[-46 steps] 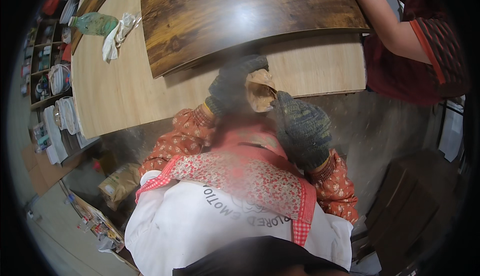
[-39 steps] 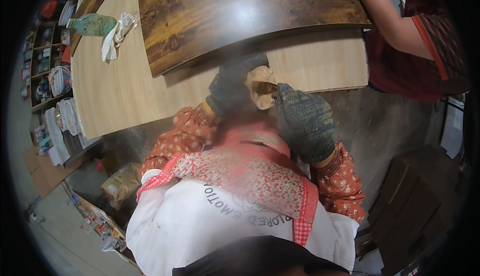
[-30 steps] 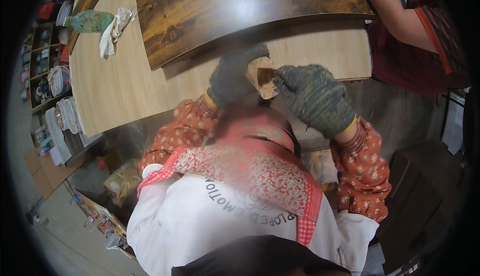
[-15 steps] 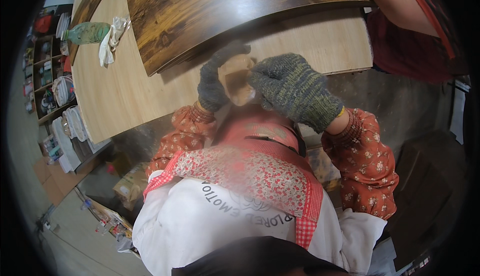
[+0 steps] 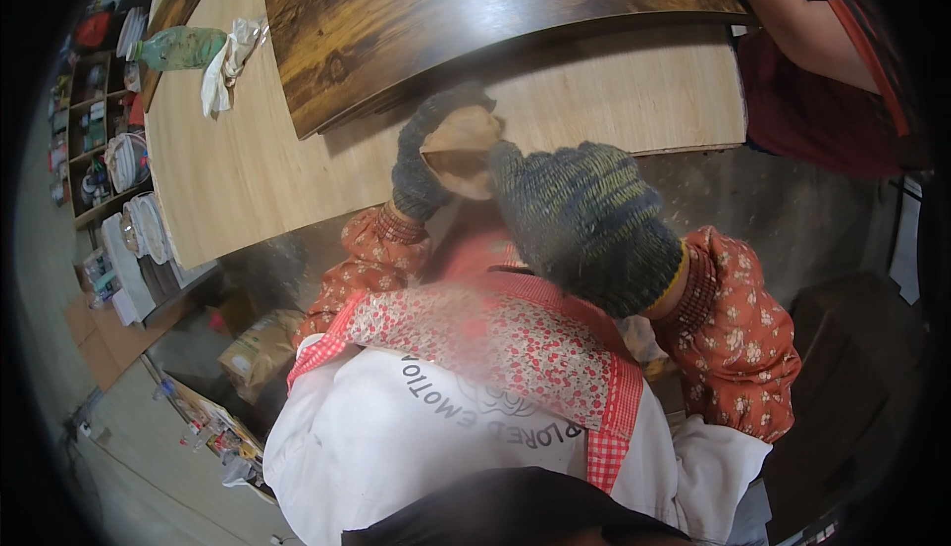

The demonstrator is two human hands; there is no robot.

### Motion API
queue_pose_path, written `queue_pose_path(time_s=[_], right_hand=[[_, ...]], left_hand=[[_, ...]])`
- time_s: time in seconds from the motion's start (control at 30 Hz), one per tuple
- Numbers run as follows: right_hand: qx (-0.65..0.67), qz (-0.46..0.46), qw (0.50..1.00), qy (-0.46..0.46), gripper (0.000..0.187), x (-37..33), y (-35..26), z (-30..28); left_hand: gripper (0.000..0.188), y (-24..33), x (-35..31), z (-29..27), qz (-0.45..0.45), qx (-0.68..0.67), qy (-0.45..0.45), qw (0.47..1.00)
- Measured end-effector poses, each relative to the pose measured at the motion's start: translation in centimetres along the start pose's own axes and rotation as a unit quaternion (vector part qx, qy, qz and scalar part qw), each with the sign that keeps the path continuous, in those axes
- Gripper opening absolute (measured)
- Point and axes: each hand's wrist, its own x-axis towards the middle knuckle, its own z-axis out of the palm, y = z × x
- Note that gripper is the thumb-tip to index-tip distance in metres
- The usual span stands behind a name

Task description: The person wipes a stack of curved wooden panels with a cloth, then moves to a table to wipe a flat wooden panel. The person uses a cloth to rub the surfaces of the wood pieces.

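Observation:
My left hand (image 5: 426,150), in a dark grey knit glove, is closed round a tan roll-shaped thing (image 5: 466,135) with a darker hollow in its middle; its exact kind is not clear. It is held in front of my apron, just off the near edge of the pale wooden board (image 5: 238,194). My right hand (image 5: 594,224), in a grey-green knit glove, is curled closed beside the tan thing. Its thumb side meets or nearly meets the thing's right edge. Whatever the right fingers pinch is hidden by the glove.
A dark wood-grain panel (image 5: 475,1) lies on the pale board. A green-tinted bottle (image 5: 180,49) and a crumpled white wrapper (image 5: 231,65) lie at left. Another person's arm (image 5: 802,21) is at far right. Shelves with goods (image 5: 94,120) stand at left.
My right hand has turned and moved slightly down and toward me. The tan thing has tilted in my left hand, which stays nearly in place.

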Motion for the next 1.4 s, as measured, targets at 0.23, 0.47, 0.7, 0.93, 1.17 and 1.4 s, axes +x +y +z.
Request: queue_pose_path(time_s=[0.23, 0.47, 0.7, 0.93, 1.17, 1.4], right_hand=[[-0.087, 0.053, 0.991, -0.081, 0.037, 0.5, -0.7, -2.0], [-0.129, 0.095, 0.985, -0.061, 0.021, 2.5, -1.7, -0.5], [0.061, -0.059, 0.994, -0.072, 0.017, 3.2, -0.3, 1.3], [0.208, -0.111, 0.97, -0.058, 0.016, 5.4, 0.7, 3.5], [0.232, -0.143, 0.957, -0.102, 0.015, 5.2, 1.0, 3.5], [0.365, -0.128, 0.919, -0.074, 0.023, 6.2, 0.5, 5.9]], left_hand=[[0.046, -0.4, -0.9, -0.6, -0.022, 0.086, -0.042, 0.995], [0.052, 0.8, -1.6, 0.5, 0.011, -0.262, -0.001, 0.965], [0.039, 5.5, -2.8, -1.4, -0.103, 0.013, 0.088, 0.991], [0.047, 6.8, -3.3, -3.8, -0.055, 0.13, 0.106, 0.984], [0.044, 9.4, -4.1, -5.2, -0.081, 0.159, 0.06, 0.982], [0.07, 8.3, -5.1, -6.0, -0.149, 0.002, 0.126, 0.981]])
